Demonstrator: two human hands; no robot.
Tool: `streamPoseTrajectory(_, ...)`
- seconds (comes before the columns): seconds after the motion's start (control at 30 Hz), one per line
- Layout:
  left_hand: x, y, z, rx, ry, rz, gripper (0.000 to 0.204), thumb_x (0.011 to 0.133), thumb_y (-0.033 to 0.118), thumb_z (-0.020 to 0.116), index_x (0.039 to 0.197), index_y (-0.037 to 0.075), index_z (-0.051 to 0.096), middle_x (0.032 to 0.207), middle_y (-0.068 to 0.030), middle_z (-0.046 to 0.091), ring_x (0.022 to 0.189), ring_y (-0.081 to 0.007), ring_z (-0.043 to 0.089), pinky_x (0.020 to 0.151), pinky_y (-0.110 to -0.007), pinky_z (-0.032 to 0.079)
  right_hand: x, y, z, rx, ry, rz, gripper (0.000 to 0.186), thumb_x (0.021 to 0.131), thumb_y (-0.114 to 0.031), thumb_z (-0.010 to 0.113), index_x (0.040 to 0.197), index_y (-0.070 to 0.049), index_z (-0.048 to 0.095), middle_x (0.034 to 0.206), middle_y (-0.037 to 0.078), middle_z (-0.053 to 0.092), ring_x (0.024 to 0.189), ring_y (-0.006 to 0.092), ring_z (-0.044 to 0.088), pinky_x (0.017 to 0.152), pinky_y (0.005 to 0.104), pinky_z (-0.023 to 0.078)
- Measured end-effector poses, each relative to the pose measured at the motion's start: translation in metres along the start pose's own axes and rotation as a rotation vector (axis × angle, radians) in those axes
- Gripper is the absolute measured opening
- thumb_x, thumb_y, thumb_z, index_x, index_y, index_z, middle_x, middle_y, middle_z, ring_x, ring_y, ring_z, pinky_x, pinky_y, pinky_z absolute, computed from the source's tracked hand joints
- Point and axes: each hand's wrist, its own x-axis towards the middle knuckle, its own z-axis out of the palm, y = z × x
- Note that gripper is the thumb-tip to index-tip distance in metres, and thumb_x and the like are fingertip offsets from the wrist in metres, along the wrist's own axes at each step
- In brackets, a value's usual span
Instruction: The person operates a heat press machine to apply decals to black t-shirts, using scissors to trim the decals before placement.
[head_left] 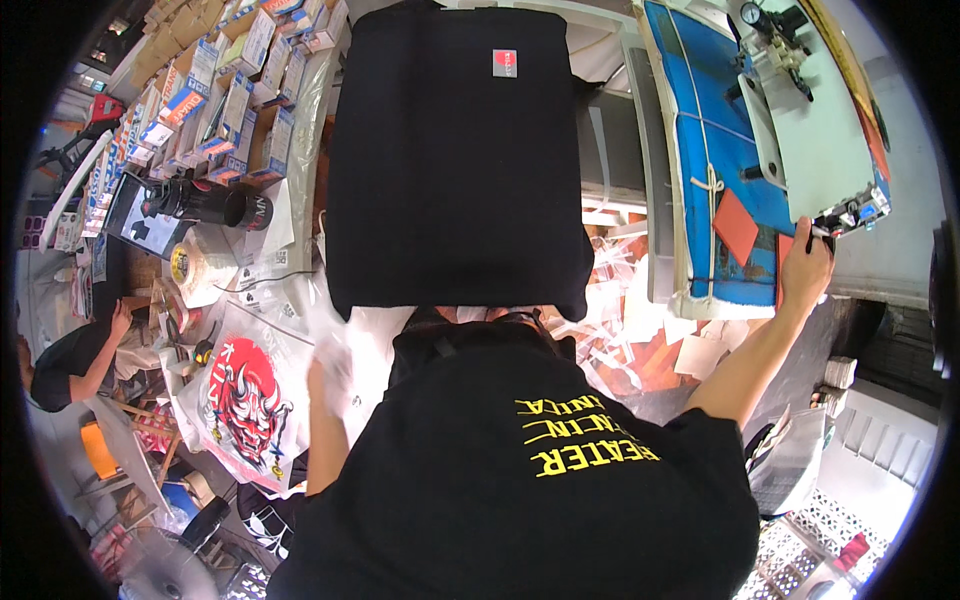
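Observation:
A black garment [455, 170] lies stretched over a flat platen ahead of me, with a small red and grey label near its top right. At the press on the right, my right hand [805, 265] is closed on a black handle [815, 228] beside a small metal control fitting. My left hand [328, 370] is blurred by motion among translucent plastic film, left of my body, so I cannot make out its grip. Next to it lies a printed transfer sheet [250, 400] with a red and white horned mask.
Stacked cartons [230, 120], a black cylindrical object [240, 208] and a tape roll [190, 262] crowd the left bench. A co-worker [75, 360] sits at far left. The press's blue padded board [710, 120] is on the right; paper scraps [625, 340] litter the floor below.

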Motion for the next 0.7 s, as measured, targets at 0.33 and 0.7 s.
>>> streamPoseTrajectory(0.33,-0.012,-0.098,0.056,-0.65,0.158,-0.796,0.03,0.095,0.016,0.055,0.12,0.001,0.054,0.111,-0.0118,0.063,0.099,-0.0236,0.061,0.085,-0.035,0.051,-0.037,-0.048,-0.021,0.035,0.109,-0.09,0.055,0.098,-0.049,0.051,0.097,0.002,0.071,0.105,0.026,0.067,0.105,0.0445,0.057,0.095,0.0506,0.043)
streamPoseTrajectory(0.7,0.02,-0.18,0.045,0.983,-0.629,-0.354,0.046,0.09,0.019,0.061,0.131,0.001,0.049,0.12,-0.0172,0.062,0.114,-0.0279,0.059,0.097,-0.04,0.047,-0.105,-0.159,-0.058,0.184,0.433,-0.396,0.084,0.067,-0.037,0.087,0.138,-0.009,0.052,0.144,0.026,0.04,0.116,0.0427,0.052,0.099,0.0531,0.04)
